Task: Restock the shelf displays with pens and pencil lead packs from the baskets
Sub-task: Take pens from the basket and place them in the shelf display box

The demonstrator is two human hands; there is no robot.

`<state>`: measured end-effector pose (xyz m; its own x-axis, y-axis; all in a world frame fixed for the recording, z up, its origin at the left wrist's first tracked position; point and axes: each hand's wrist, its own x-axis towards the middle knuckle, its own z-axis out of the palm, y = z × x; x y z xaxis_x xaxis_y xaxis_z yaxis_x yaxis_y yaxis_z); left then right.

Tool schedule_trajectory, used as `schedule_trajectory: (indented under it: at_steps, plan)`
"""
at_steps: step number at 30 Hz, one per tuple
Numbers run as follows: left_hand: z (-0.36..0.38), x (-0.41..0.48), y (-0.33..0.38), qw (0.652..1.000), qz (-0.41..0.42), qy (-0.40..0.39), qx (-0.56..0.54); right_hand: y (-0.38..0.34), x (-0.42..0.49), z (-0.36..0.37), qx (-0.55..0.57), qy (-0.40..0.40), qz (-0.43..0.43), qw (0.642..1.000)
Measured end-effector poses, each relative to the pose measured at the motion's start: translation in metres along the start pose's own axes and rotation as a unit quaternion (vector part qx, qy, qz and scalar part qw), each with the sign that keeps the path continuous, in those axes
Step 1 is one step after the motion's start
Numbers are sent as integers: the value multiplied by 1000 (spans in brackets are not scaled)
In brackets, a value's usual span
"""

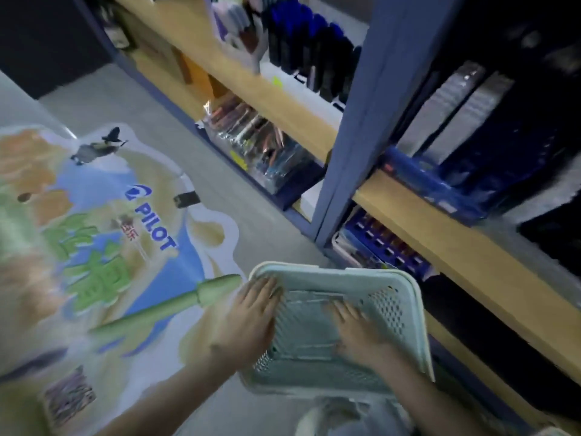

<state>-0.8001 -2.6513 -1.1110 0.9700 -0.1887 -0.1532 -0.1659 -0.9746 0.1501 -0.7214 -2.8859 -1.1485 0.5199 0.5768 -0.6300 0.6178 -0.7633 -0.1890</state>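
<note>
Blue-steel shelf (355, 121) with wooden boards; lower tier carries blue tray (292, 187) of clear-wrapped pens (251, 133). Pale-green plastic basket (405, 297) just beside shelf, perforated walls, rounded corners, blurred flat packs (314, 300) inside. Left hand (251, 313) over left rim, grip wide, fingers straight. Right hand (355, 335) flat on packs, grip wide.

The light is dim and cool, strongest on the pale floor (220, 196) beyond my left hand (253, 313), while the shelf (456, 247) recesses past my right hand (358, 336) sink to near black. Motion blur smears everything: my fingers (267, 286) look soft, the basket (333, 273) mesh under my hands runs together, and the floor poster (132, 234) left of my left hand dissolves toward the frame edge. The shelf uprights lean and bow from the wide lens
</note>
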Motion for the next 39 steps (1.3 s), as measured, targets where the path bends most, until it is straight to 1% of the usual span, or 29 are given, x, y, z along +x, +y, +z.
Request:
schedule_trajectory:
  at_steps: [3, 7, 9, 12, 16, 17, 19, 20, 22, 24, 25, 29, 32, 34, 36, 37, 39]
  plan:
    - [3, 2, 2, 1000, 1, 22, 15, 2, 24, 25, -49, -40, -66, 996]
    - [7, 0, 2, 999, -8, 31, 22, 1, 37, 51, -98, -44, -143, 984]
    - [8, 0, 2, 999, -6, 41, 23, 2, 44, 56, -130, -23, -166, 977]
    - [7, -1, 1, 998, 0, 53, 29, -3, 51, 55, -165, 37, -195, 966]
    - [8, 1, 2, 997, -2, 62, 43, -11, 59, 59, -176, 27, -162, 970]
    - [9, 1, 1, 997, -3, 66, 42, -11, 59, 59, -173, 36, -151, 973]
    - [10, 1, 1, 996, -6, 77, 40, -7, 58, 51, -154, 69, -121, 978]
    - [11, 1, 1, 996, -7, 82, 40, -3, 58, 48, -152, 96, -94, 979]
    - [11, 1, 2, 995, -11, 87, 40, 8, 60, 47, -173, 165, -32, 970]
    - [11, 1, 3, 995, -13, 87, 42, 12, 63, 50, -186, 206, -13, 961]
    - [11, 1, 3, 995, -13, 87, 45, 11, 64, 54, -192, 211, -12, 958]
    - [11, 2, 6, 994, -18, 75, 73, -5, 68, 57, -187, 164, 22, 968]
    - [10, 1, 8, 993, -18, 66, 92, -9, 71, 52, -157, 140, 56, 976]
    - [9, 2, 7, 993, -17, 72, 95, -12, 70, 48, -151, 130, 69, 977]
    - [10, 2, 7, 992, -17, 78, 95, -13, 69, 49, -138, 102, 81, 982]
    - [10, 2, 7, 992, -17, 80, 96, -12, 69, 49, -137, 101, 84, 982]
    - [12, 3, 6, 991, -14, 82, 101, -7, 69, 51, -113, 111, 51, 986]
